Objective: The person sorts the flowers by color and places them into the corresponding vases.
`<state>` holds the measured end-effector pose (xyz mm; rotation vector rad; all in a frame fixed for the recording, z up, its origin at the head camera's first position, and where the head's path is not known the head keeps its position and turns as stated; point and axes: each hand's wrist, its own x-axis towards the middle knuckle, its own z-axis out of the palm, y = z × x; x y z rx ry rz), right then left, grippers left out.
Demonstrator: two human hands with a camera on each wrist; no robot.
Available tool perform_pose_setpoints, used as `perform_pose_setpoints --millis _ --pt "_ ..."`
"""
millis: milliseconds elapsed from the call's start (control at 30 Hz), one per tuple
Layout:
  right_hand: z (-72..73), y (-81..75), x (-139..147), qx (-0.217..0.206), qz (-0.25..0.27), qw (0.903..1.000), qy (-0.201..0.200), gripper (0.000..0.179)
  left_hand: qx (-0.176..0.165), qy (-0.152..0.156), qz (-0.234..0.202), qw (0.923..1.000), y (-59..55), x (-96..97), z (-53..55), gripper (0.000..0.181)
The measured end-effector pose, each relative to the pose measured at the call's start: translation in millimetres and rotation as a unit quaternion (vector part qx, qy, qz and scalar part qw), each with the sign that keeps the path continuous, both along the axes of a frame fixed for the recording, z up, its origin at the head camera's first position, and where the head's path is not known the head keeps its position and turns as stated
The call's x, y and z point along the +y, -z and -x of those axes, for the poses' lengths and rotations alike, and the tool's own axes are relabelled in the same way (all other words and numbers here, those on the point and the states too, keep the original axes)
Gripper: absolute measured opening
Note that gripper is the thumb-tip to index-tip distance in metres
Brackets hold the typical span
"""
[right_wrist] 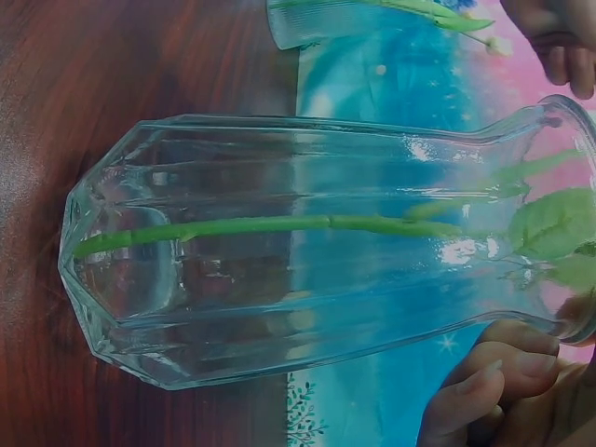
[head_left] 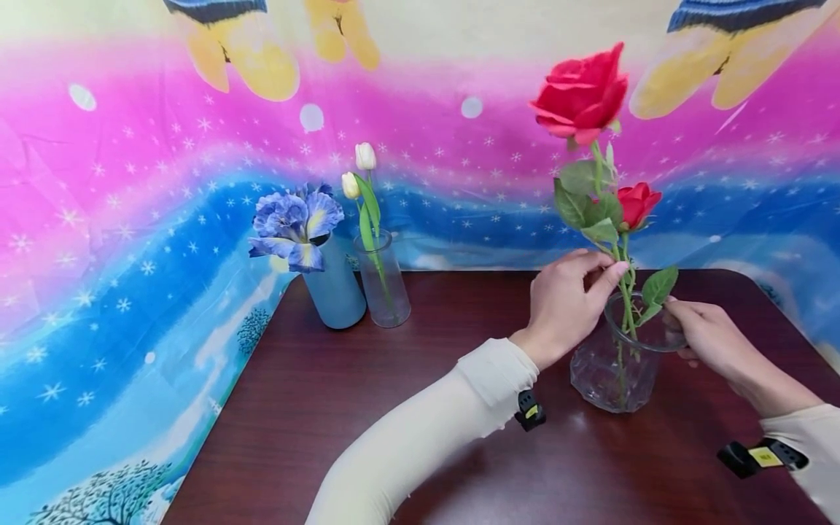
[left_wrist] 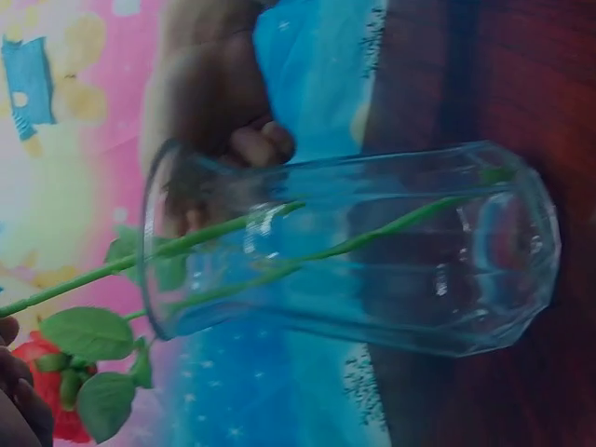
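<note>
My left hand (head_left: 563,305) pinches the green stem of a large red rose (head_left: 580,95) above the mouth of a clear faceted glass vase (head_left: 646,386). That stem (left_wrist: 223,228) reaches into the vase and ends partway down, off the bottom. A smaller red rose (head_left: 636,204) stands in the same vase, with its stem (right_wrist: 279,225) running down to the base. My right hand (head_left: 712,339) grips the flared rim from the right side. Green leaves (head_left: 659,284) stick out at the mouth. The vase stands upright on the table.
On the dark wooden table (head_left: 433,437), toward the back left, a blue vase (head_left: 336,292) holds blue-purple irises (head_left: 295,222). Beside it, a clear cylindrical vase (head_left: 394,310) holds white tulips (head_left: 364,156). A colourful printed cloth (head_left: 459,182) hangs behind the table.
</note>
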<state>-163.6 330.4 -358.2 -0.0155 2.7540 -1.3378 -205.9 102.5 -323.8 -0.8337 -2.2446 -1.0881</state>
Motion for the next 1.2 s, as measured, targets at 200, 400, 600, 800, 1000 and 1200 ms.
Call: perform_pose_setpoints --millis 200,400,600,800,1000,1200 --pt "-0.3 -0.7 -0.7 0.006 0.0 1.0 -0.002 0.055 -0.009 -0.011 0.035 0.9993 15.3 8.8 -8.0 0.022" --pt "-1.1 0.4 -0.7 0.006 -0.004 1.0 -0.003 0.055 -0.033 -0.025 0.098 0.9943 26.9 15.2 -12.9 0.022" --pt "-1.8 1.3 -0.4 0.005 -0.004 1.0 -0.002 0.055 -0.073 -0.024 0.161 0.984 32.8 18.1 -14.9 0.022" --pt "-0.5 1.1 0.3 0.005 -0.007 1.0 0.0 0.055 -0.089 -0.029 0.181 0.979 31.4 20.5 -15.5 0.022" --pt "0.1 1.0 0.5 0.004 -0.012 0.9999 0.004 0.056 -0.1 -0.042 0.2 0.9739 26.4 21.6 -16.7 0.025" --pt "-0.7 1.0 0.8 0.004 -0.012 0.9999 0.003 0.055 -0.091 -0.044 0.19 0.9766 26.3 17.8 -19.4 0.027"
